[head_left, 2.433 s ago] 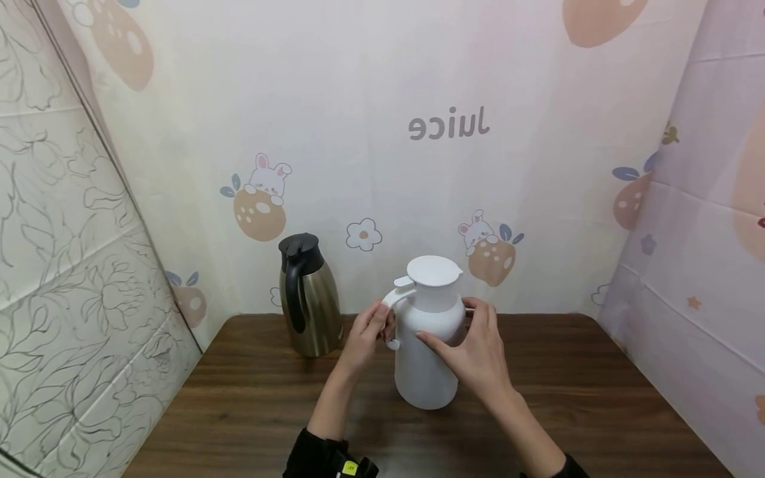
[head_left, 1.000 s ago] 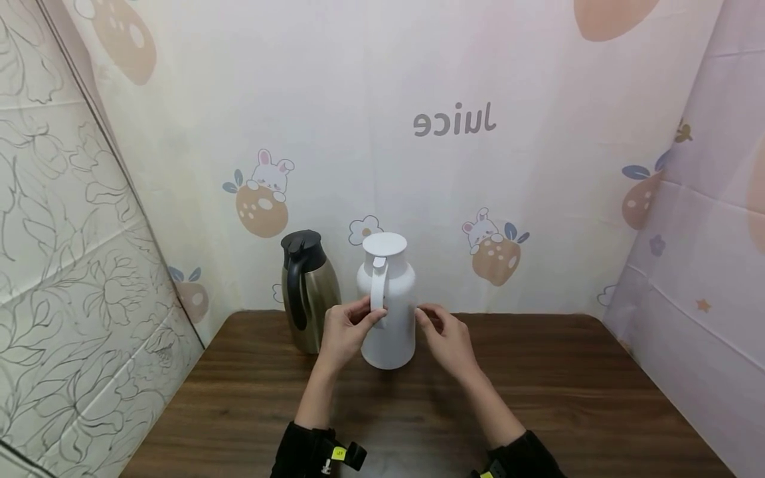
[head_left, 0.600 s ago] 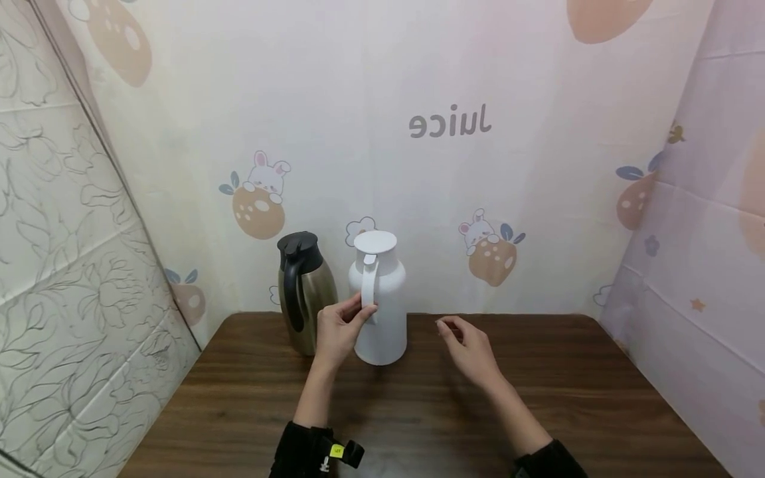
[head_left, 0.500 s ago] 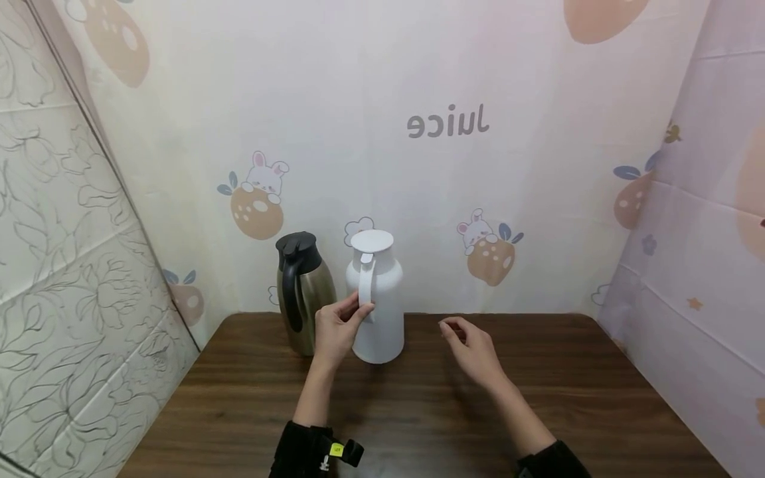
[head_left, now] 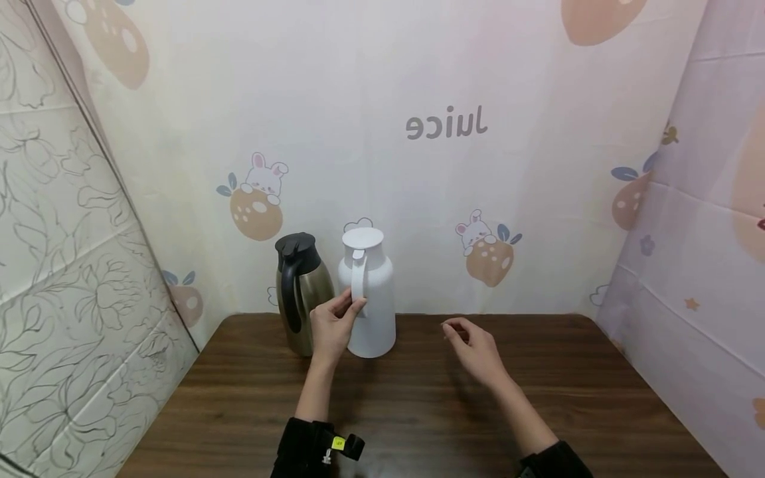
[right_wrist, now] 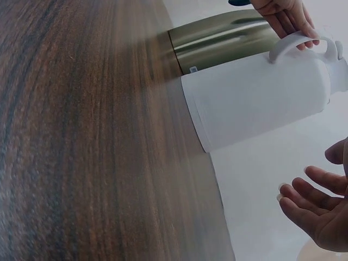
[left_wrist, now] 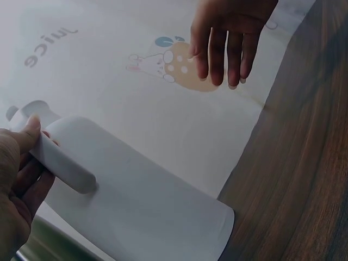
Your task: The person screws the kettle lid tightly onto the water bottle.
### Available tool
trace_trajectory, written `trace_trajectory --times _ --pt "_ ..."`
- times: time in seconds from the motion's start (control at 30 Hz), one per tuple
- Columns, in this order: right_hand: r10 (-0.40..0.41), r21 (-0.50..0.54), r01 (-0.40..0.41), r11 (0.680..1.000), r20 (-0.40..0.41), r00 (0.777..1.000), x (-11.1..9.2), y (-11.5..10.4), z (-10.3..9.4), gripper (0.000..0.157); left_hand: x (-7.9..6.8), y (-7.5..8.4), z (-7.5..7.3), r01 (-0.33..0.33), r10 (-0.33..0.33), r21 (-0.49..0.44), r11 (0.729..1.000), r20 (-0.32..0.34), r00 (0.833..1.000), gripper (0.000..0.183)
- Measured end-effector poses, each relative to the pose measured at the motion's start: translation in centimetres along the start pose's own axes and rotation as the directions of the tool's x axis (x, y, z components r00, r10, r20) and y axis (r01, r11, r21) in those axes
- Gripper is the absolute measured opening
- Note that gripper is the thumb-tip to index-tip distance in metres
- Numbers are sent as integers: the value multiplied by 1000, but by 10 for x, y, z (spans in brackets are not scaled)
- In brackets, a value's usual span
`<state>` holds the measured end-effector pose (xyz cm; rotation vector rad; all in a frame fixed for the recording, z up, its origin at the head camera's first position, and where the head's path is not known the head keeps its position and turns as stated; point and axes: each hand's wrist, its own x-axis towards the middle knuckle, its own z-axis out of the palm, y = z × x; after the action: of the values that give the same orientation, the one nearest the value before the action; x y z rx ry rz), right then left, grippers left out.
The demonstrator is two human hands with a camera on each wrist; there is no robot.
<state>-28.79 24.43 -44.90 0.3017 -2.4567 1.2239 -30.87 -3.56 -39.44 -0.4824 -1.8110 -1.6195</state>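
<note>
A white thermos jug stands upright near the back of the table, its handle turned toward me. My left hand holds that handle between thumb and fingers; in the left wrist view the fingers pass through the loop of the handle. Just left of it is a gold-bronze thermos jug with a black lid and black handle, its lower part overlapped by my left hand. To the right of the white jug, my right hand hovers apart from it with relaxed, loosely bent fingers, holding nothing.
The dark wooden table ends at a back edge right behind both jugs. A pale printed cloth hangs behind it, and more cloth encloses the left side and right side.
The white jug has turned so its handle faces me and has shifted left and back, close to the gold jug. My right hand has let go of it and drawn away to the right.
</note>
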Motion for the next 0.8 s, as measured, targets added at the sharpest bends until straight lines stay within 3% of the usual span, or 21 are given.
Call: trace_trajectory --times 0.17,0.3,0.57,0.7,0.8 --pt "9 7 -9 1000 1 1000 1 -3 2 32 1 0 -4 5 -5 0 1000 -31 1000 32" --pt "2 4 -2 1000 5 1000 1 -4 4 30 0 -1 -8 36 -36 3 999 -11 999 33" --pt "-50 -25 50 998 11 999 0 -3 7 25 2 -20 -17 121 -129 90 989 90 988 38" --pt "-55 -33 55 998 11 998 -1 -3 5 28 3 -11 -20 145 -169 144 979 172 970 38" --pt "-53 -33 54 998 12 999 -2 -4 4 28 3 -3 -23 107 -163 240 965 227 960 41"
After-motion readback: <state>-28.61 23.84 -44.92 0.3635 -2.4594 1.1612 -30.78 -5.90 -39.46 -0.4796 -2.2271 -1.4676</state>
